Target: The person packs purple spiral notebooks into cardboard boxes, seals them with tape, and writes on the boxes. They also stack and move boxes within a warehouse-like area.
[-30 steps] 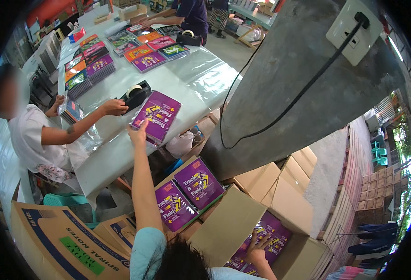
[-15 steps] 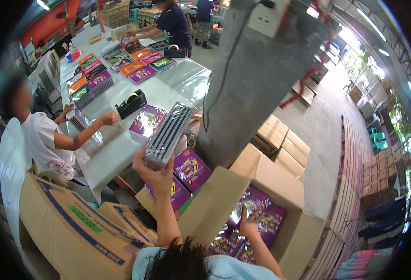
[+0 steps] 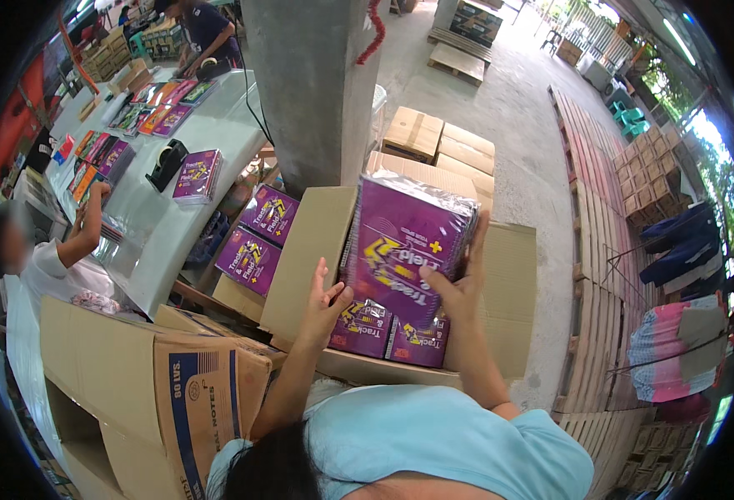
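Note:
My right hand (image 3: 460, 292) grips a shiny plastic-wrapped pack of purple notebooks (image 3: 408, 242), thumb across the cover and fingers along its right edge. The pack is held up, tilted, over an open cardboard box (image 3: 508, 300). More wrapped purple notebooks (image 3: 358, 329) lie inside that box, partly hidden by the held pack. My left hand (image 3: 325, 307) is open, its fingers apart, between the box's raised left flap (image 3: 310, 250) and the pack's left edge. Whether its thumb touches the pack I cannot tell.
Left of the box, another carton holds purple notebooks (image 3: 248, 254). A white table (image 3: 158, 242) bears notebook stacks and a tape dispenser (image 3: 167, 165); a co-worker (image 3: 58, 258) sits beside it. A concrete pillar (image 3: 300, 92), closed cartons (image 3: 458, 154), pallets (image 3: 588, 250) and a large carton (image 3: 200, 400) surround me.
The notebook pack, earlier raised in my left hand over the table side, is now in my right hand above the box. My left hand has let go and opened. My view has turned right.

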